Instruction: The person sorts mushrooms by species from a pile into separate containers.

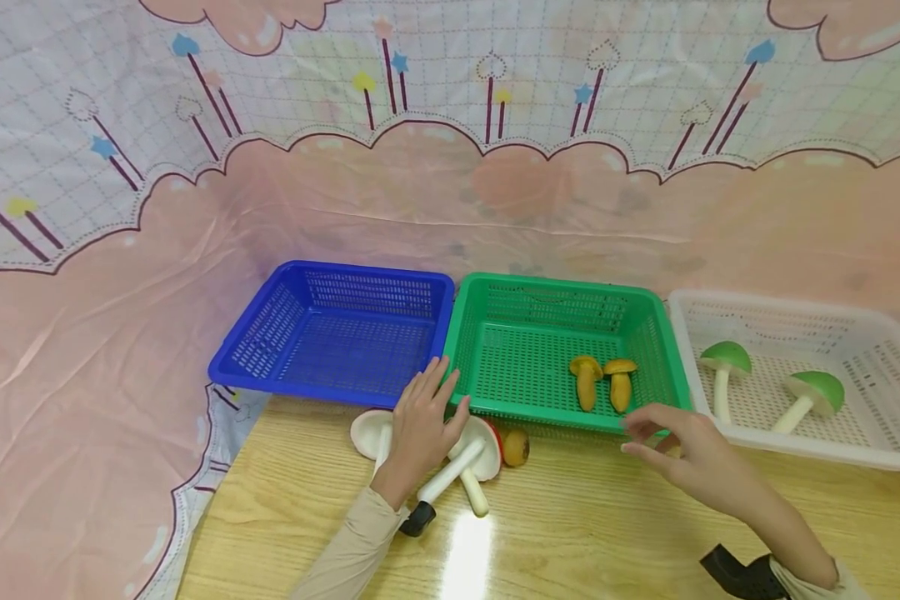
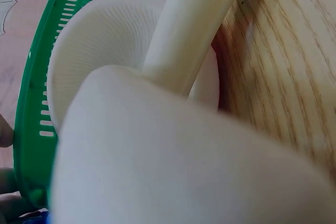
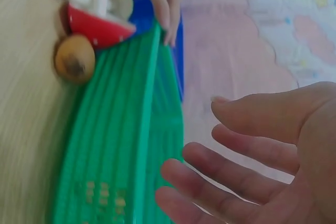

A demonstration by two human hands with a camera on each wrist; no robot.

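A: Where was the left hand (image 1: 420,414)?

B: Down on the tabletop (image 1: 570,533), fingers straight, tips touching the front rim of the green basket (image 1: 495,408). Released, gripping nothing. It lay over the toy mushrooms: a white-capped mushroom (image 1: 365,433) just left of it, a red-capped mushroom (image 1: 487,446) w/ white stem just right, stems crossing under the palm.

A: Anything else nearby?

B: A small brown mushroom (image 1: 516,447) right of the red cap, touching or nearly so, by the basket's front edge.

A: And the right hand (image 1: 682,450)?

B: Hovering w/ fingers spread and relaxed, holding nothing, just in front of the green basket's near-right corner. Two yellow-brown mushrooms (image 1: 602,382) lay inside the basket, just beyond its fingertips.

A: Other baskets?

B: Blue basket (image 1: 270,367) beyond and left of the left hand; white basket (image 1: 832,446) right of the right hand w/ two green-capped mushrooms (image 1: 772,379).
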